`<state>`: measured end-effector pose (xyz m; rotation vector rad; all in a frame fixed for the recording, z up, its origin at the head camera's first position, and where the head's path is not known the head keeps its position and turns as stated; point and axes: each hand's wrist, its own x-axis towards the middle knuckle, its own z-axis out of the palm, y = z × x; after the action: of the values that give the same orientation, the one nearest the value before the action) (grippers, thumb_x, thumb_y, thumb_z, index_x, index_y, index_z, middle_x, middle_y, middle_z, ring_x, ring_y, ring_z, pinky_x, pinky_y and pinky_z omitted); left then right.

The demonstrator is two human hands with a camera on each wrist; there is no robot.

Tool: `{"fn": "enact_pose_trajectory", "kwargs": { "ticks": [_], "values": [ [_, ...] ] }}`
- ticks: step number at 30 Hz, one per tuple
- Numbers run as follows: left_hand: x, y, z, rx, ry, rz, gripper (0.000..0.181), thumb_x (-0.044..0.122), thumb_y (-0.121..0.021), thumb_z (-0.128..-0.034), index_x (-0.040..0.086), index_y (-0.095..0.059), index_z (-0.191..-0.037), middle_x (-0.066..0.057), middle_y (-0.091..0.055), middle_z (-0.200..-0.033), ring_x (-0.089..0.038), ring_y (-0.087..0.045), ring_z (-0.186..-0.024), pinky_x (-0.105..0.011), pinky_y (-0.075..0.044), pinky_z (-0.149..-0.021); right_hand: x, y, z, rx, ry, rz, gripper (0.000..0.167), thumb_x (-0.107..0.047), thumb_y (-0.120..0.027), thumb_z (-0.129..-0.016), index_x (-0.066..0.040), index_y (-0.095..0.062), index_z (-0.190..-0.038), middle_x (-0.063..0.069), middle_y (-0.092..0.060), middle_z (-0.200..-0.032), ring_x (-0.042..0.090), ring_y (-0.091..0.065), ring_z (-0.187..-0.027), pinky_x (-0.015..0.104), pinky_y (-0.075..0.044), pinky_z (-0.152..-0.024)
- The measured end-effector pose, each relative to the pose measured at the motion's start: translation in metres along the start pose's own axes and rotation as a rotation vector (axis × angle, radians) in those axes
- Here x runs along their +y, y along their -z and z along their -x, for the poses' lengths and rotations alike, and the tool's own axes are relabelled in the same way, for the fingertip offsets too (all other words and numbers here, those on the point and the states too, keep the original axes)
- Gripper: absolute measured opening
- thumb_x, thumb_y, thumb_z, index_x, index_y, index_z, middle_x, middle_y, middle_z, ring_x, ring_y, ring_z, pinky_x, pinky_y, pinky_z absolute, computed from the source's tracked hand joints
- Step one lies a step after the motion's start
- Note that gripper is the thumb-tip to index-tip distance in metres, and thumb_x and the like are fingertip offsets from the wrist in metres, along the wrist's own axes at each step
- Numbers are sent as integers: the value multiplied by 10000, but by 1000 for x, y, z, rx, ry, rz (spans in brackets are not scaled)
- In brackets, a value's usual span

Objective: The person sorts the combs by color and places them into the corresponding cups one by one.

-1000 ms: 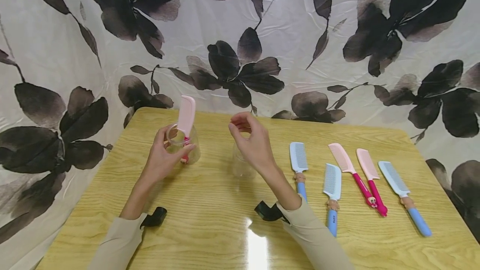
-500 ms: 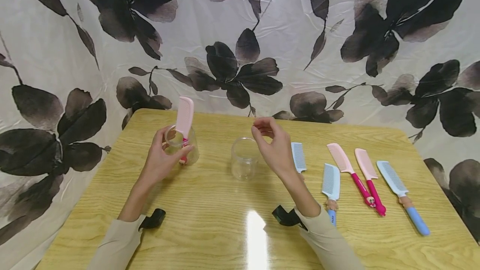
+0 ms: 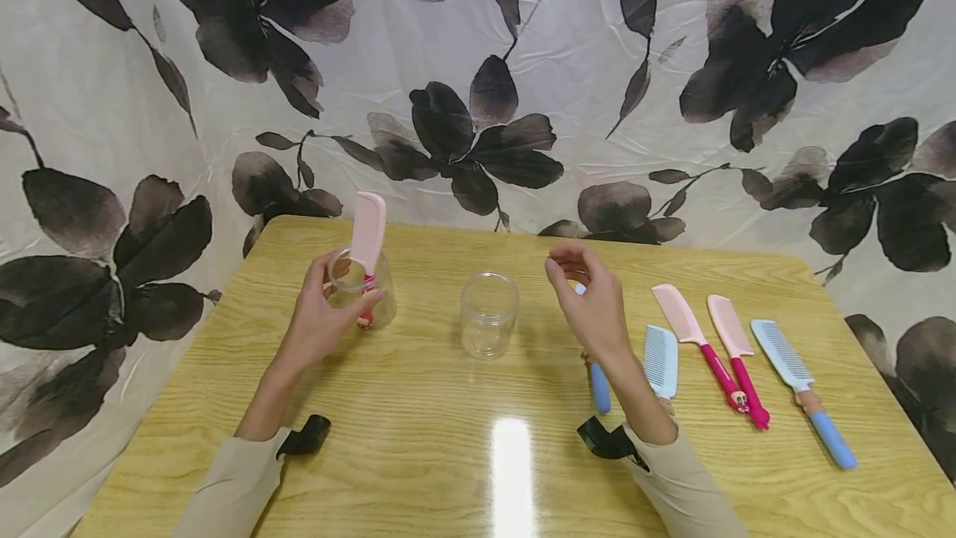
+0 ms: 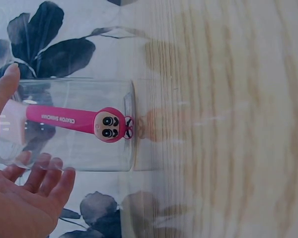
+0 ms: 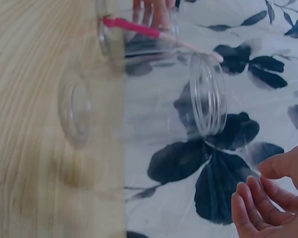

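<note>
At my eleven o'clock, my left hand (image 3: pixel 321 305) has its thumb and fingers curved round a clear jar (image 3: pixel 385 307) on the wooden table (image 3: pixel 418 438). Inside, a pink comb (image 3: pixel 369 231) stands handle down and leaning, its pale toothed end rising above the rim; in white letters its bright handle (image 4: pixel 59 119) reads CRAYON SHINCHAN, and a small face in a pink hood sits at the low end. Straight ahead, at twelve, a second jar (image 3: pixel 489 326) stands upright, well apart from the first. My right hand (image 3: pixel 597 305) is at one o'clock, fingers loosely bent, thumb near the forefinger, partly covering a blue-handled comb (image 3: pixel 601 388). My wrist overlaps another blue comb (image 3: pixel 660 359). At two lie a pair of pink combs (image 3: pixel 735 347), handle ends side by side, any lettering too small to read; between two and three lies the outermost blue comb (image 3: pixel 780 353).
</note>
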<state>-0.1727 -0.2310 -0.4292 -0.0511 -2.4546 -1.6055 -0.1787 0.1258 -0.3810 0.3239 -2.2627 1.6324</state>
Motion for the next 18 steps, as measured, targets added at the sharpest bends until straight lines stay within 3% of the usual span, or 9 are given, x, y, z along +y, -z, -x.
{"fn": "enact_pose_trajectory", "kwargs": {
  "ticks": [18],
  "values": [
    [-2,0,-1,-4,-4,-14,858,254,-838,-885,8,-319,-1522,-238,-449,-1441,-374,-407,-1366,-629,-318,-1137,25,48,7,96,-32,90,219,-76,-683,-991,48,-653,-1169,167,-694,-1094,23,-630,-955,143,-513,-878]
  ]
}}
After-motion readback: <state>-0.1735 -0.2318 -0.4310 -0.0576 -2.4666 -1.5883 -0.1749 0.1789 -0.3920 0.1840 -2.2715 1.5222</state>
